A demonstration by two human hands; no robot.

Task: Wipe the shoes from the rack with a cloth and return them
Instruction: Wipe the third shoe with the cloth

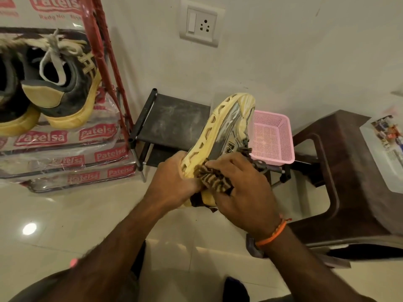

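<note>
My left hand [174,177] is gripping the heel of the yellow-soled shoe [220,131], toe pointing to 1 o'clock; my right hand [242,190] is pressing the striped cloth [214,179] against its side.

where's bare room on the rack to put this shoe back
The black rack's top shelf is bare between its left post and the held shoe. The right end is crowded by the pink basket. The floor tiles in front of the Patelsa packs are free too.
</note>
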